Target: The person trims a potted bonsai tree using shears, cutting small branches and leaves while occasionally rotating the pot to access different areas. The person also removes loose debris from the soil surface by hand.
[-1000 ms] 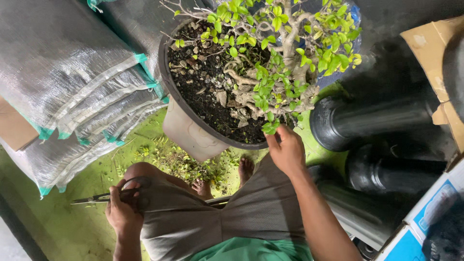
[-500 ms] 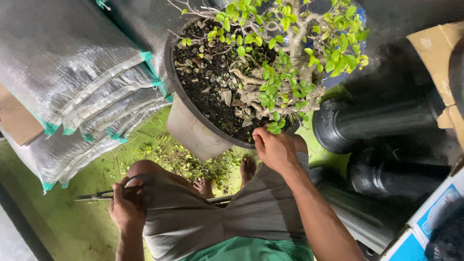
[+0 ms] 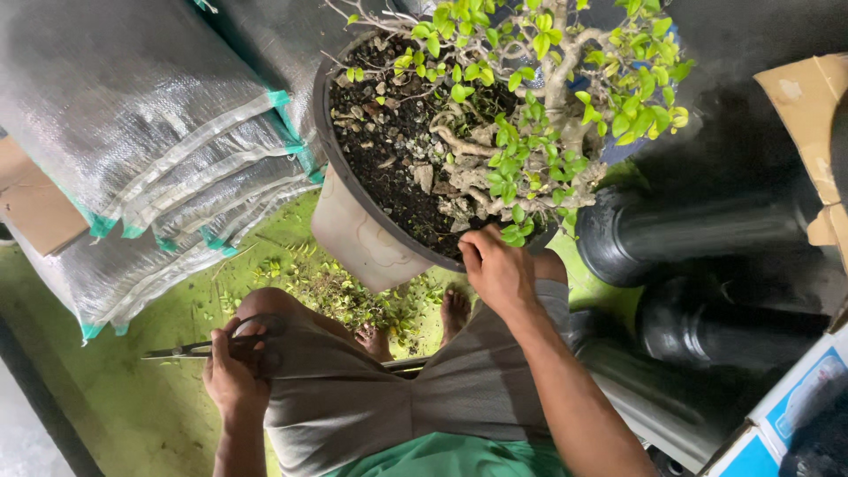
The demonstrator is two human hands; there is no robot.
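A small twisted tree with green leaves [image 3: 548,97] grows in a round dark pot [image 3: 371,225] full of dark soil. My right hand [image 3: 499,269] rests on the pot's near rim, fingers closed over the edge below the lowest leaves. My left hand [image 3: 234,371] lies on my left knee and holds a pair of black-handled shears [image 3: 190,351] that point left. My grey shorts and bare feet [image 3: 455,311] show below the pot.
Stacked silver woven sacks [image 3: 150,150] with teal edges lie at the left. Black plastic pots [image 3: 698,238] lie on their sides at the right, by a cardboard box [image 3: 808,106] and a blue-and-white box [image 3: 786,415]. Leaf clippings [image 3: 327,287] litter the green floor.
My right hand has slid left along the pot's rim. The pot and tree have shifted slightly in view. My left hand stays on the knee with the shears.
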